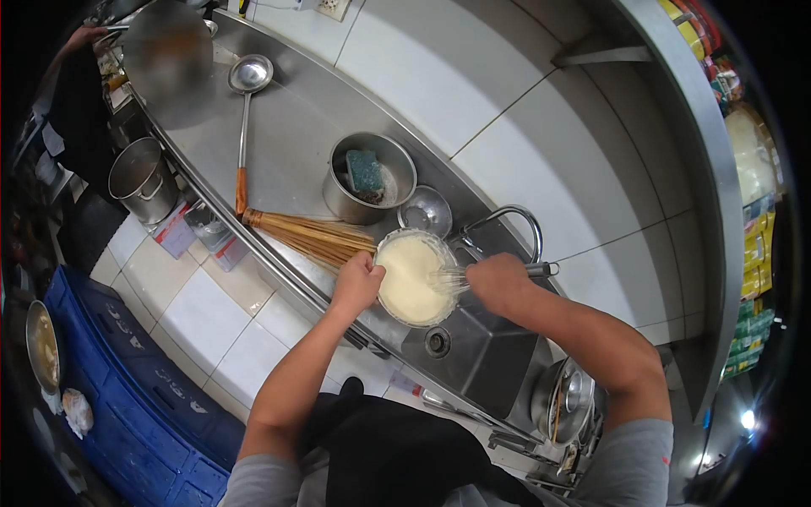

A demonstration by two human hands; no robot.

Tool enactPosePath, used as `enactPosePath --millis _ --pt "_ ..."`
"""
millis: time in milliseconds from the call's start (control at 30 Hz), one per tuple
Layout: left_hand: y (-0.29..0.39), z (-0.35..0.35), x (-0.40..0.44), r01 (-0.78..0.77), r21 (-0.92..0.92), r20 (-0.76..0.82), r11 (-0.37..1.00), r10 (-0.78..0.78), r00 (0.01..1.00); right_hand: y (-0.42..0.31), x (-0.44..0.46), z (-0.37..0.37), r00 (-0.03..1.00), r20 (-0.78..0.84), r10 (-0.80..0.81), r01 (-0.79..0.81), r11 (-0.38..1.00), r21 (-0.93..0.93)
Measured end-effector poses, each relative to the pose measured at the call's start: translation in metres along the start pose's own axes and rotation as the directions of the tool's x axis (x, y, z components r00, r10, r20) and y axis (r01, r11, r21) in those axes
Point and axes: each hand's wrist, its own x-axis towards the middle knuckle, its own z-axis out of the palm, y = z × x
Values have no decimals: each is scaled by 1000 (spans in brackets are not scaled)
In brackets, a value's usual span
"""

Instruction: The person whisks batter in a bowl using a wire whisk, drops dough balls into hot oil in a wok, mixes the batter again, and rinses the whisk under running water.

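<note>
A round bowl [416, 324] of pale yellow, creamy mixture [408, 272] sits at the near end of the steel counter, partly over the sink. My left hand [358, 283] is closed on the bowl's left rim. In my right hand [500, 282] is a wire whisk [541, 269], gripped by its metal handle, with its wires dipped into the right side of the mixture. Just beyond the bowl lies a small metal bowl [427, 207]. A bamboo brush [312, 237] points its bristles toward my left hand.
A steel pot [340, 201] holding a green sponge [364, 170] stands behind. A ladle [245, 118] lies farther up the counter. The faucet [536, 226] arches over the sink [486, 359]. Blue crates [144, 397] stand left; another person's arm [78, 40] shows top left.
</note>
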Motion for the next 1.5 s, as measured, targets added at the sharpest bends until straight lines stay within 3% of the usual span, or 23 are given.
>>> enactPosePath --millis 100,167,300,400,467,600,667,900,1000,1067,1200,1267,1400,1467,1500 --pt "8 -4 4 64 30 90 997 -67 994 0 15 -2 999 -1 -46 45 994 -96" --pt "16 -9 3 136 -23 188 991 -129 974 3 34 3 987 -87 -138 102 938 -331" --pt "17 -10 3 149 -73 244 986 -127 961 12 50 8 944 -209 -256 159 905 -394" --pt "10 -6 2 153 -88 223 984 -130 966 10 43 4 966 -196 -169 111 954 -278" --pt "1 2 1 153 -198 124 968 -130 984 1 27 8 993 -121 -7 -12 988 -156" --pt "-5 15 -7 122 -229 56 966 -112 992 -11 -3 13 993 -95 67 -68 998 -8" --pt "-4 18 -8 115 -216 7 969 -117 993 -14 -10 17 994 6 107 -107 990 95" --pt "-5 20 -11 116 -236 -7 965 -121 993 -20 -5 23 993 71 92 -110 933 342" --pt "-11 20 -12 143 -291 33 946 -139 990 -16 10 17 981 191 25 -118 863 492" --pt "-14 18 -11 180 -367 113 913 -148 983 -18 16 8 942 335 14 -236 738 633" --pt "-14 12 -10 236 -443 196 865 -163 967 -18 24 20 964 262 48 -217 714 666" --pt "-10 9 -12 288 -463 247 839 -190 950 -19 29 50 989 -97 116 -29 775 631" --pt "-4 8 -14 287 -491 243 823 -187 952 -38 8 63 954 -97 283 -194 834 517" --pt "-7 8 -14 313 -505 269 804 -198 943 -41 -2 67 969 -94 226 -115 760 640" --pt "-9 8 -15 312 -499 269 809 -198 943 -33 1 71 961 -39 272 -169 698 696"
